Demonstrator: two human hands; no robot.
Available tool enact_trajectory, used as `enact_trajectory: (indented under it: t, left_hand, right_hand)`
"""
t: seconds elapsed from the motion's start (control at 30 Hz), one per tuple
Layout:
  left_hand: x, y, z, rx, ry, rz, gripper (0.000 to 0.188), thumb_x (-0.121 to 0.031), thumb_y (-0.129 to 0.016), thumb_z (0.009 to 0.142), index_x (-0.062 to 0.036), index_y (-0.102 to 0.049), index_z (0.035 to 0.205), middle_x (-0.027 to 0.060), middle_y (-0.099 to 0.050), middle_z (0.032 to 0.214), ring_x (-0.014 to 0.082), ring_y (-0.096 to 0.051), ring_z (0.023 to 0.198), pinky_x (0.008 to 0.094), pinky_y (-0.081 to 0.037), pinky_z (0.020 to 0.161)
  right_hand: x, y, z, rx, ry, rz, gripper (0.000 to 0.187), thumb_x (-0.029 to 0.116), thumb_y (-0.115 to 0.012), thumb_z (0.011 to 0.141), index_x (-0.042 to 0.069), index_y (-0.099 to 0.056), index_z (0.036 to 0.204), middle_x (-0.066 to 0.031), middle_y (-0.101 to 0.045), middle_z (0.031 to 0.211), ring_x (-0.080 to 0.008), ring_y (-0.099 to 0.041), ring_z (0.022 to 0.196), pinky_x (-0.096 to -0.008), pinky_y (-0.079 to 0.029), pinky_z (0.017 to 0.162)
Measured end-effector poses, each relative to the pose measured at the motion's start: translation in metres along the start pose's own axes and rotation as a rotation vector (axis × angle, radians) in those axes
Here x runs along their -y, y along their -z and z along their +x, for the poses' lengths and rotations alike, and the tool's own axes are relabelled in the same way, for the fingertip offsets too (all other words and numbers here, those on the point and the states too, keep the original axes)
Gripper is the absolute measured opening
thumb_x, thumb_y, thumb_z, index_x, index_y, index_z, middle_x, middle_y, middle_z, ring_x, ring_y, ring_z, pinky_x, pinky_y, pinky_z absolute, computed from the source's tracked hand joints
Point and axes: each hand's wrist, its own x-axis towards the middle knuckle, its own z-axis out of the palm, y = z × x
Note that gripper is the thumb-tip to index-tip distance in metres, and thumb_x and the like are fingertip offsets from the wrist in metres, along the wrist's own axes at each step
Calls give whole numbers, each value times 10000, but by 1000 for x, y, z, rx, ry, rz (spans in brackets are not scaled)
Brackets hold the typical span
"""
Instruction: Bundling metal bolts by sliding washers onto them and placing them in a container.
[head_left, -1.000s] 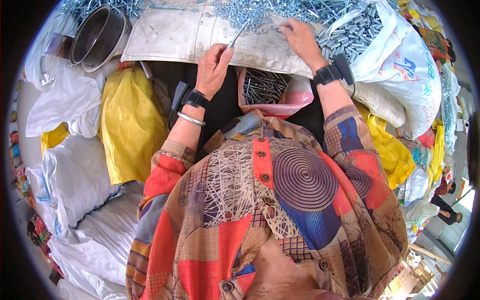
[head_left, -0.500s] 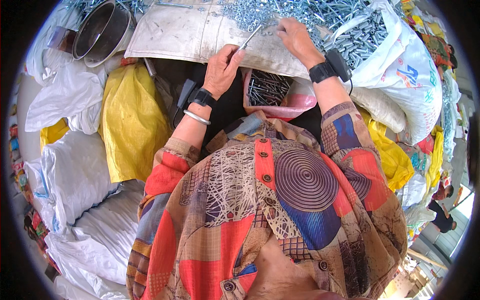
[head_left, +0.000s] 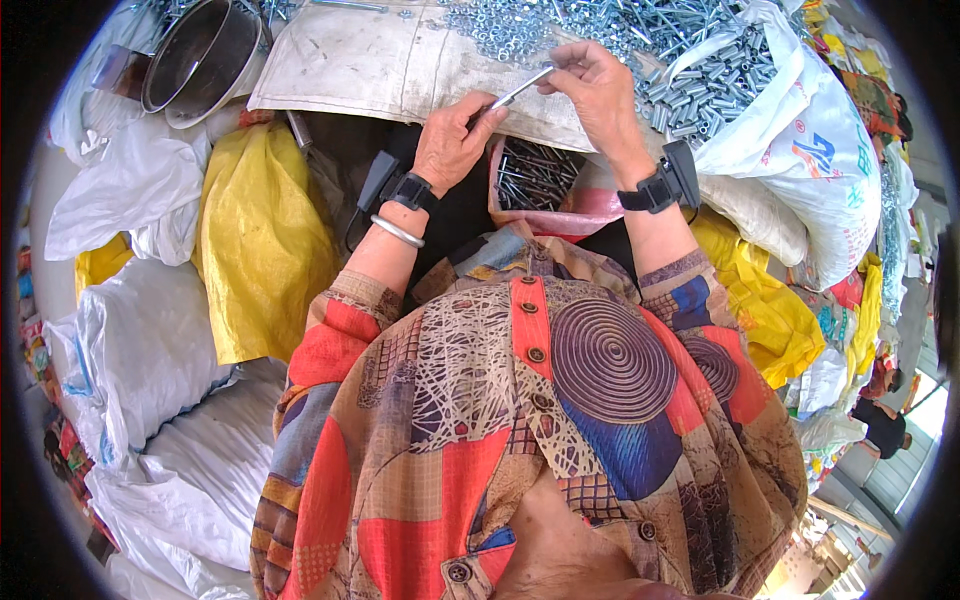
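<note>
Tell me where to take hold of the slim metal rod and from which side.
Probably near its upper end, from the right: the metal rod slants up and rightward out of the left hand, whose fingers cover its lower end. The right hand has its fingertips at that upper end.

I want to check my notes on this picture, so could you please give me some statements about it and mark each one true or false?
1. The left hand holds a thin metal rod. True.
2. The right hand is inside the dark round basin. False: it is at the rod's far end.
3. Dark metal pieces lie in the pink container. True.
4. The silver bracelet is on the right arm. False: it is on the left arm.
</note>
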Motion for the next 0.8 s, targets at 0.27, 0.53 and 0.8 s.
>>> enact_trajectory:
  t: [0.27,0.53,0.8]
  left_hand:
    - [-5,-1,3,-40,43,12,221,-266,-627,936,-59,-651,1008,171,-633,718,327,-620,640,376,-483,594]
    - [-3,-1,4,-47,37,-7,234,-260,-633,931,-36,-649,998,172,-640,721,318,-621,628,371,-487,594]
    - [-6,4,4,0,84,-22,284,-286,-616,954,-8,-643,1001,107,-605,712,179,-558,625,323,-459,592]
  right_hand:
    - [7,-13,-7,-94,722,-822,180,-44,-582,820,-10,-600,996,-133,-586,873,-351,-624,825,-353,-539,723]
    - [-6,-10,0,-96,518,-601,198,-29,-581,855,28,-634,1038,-157,-633,949,-343,-650,867,-370,-528,732]
    - [-30,13,44,-107,566,-783,169,47,-558,882,28,-651,1021,-174,-637,942,-368,-633,836,-428,-510,746]
